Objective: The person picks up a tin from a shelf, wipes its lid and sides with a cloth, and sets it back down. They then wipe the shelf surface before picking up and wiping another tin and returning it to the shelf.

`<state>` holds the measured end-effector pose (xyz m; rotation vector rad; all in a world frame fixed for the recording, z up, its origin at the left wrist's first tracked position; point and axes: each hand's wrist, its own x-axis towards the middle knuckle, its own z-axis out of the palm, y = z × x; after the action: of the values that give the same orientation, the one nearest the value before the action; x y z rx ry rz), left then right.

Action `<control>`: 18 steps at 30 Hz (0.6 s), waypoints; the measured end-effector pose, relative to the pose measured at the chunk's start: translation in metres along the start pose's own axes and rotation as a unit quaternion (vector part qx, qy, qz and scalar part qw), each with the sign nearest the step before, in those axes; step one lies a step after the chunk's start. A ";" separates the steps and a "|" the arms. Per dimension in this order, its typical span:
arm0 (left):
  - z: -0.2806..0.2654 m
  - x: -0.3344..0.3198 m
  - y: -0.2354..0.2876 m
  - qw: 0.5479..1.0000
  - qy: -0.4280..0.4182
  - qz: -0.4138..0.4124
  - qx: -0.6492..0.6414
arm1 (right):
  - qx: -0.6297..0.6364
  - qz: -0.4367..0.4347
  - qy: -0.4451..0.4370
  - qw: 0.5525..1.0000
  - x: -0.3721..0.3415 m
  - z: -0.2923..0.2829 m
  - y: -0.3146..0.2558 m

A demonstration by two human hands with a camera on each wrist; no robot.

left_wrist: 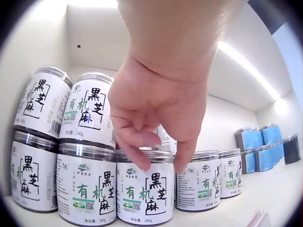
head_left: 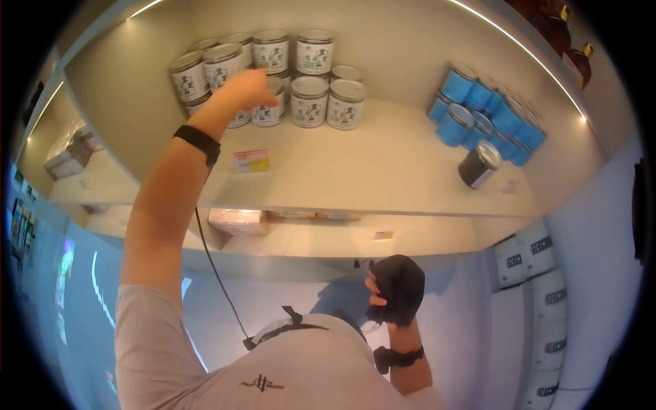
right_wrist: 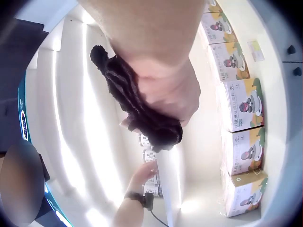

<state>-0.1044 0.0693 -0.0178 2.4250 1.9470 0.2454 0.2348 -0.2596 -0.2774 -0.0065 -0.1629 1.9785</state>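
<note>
My left hand [head_left: 249,90] reaches to the lower front row of white-labelled jars [head_left: 308,102]. In the left wrist view the left hand [left_wrist: 158,109] is palm toward the camera, two digits pointing down and spread at the silver lid of a jar [left_wrist: 144,189]; whether they touch it is unclear. Low by my body, the right hand [head_left: 375,290] grips a dark cloth [head_left: 403,283]. The right wrist view has the right hand [right_wrist: 165,90] with the bunched black cloth [right_wrist: 135,99] hanging from it; most of its fingers are hidden.
Stacked blue cans [head_left: 454,125] and a dark can [head_left: 479,165] stand on the shelf's right side. A price tag [head_left: 251,161] lies before the jars. Boxes [right_wrist: 242,105] line a lower shelf. Bottles [head_left: 580,61] are at upper right; a cable [head_left: 217,270] runs from the left wrist.
</note>
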 end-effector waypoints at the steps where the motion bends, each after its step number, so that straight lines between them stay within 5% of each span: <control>1: 0.001 0.001 0.000 1.000 -0.014 -0.010 -0.006 | 0.008 -0.014 -0.009 1.000 -0.004 -0.004 0.005; 8: 0.012 0.011 -0.010 0.999 -0.015 0.000 -0.032 | -0.001 -0.054 0.024 0.998 -0.027 -0.001 0.019; 10: 0.002 0.003 -0.008 0.999 -0.014 0.007 -0.032 | -0.050 -0.079 0.139 0.986 -0.029 0.012 0.020; 13: -0.008 -0.021 0.002 0.999 -0.029 0.022 -0.022 | -0.041 -0.078 0.119 0.989 -0.028 0.014 0.020; 18: -0.036 -0.086 0.004 0.988 0.125 0.090 -0.023 | -0.024 -0.058 0.066 0.996 -0.019 0.008 0.018</control>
<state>-0.1234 -0.0185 0.0088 2.6528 1.7819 0.6195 0.2254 -0.2850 -0.2733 -0.1567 -0.1225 1.8516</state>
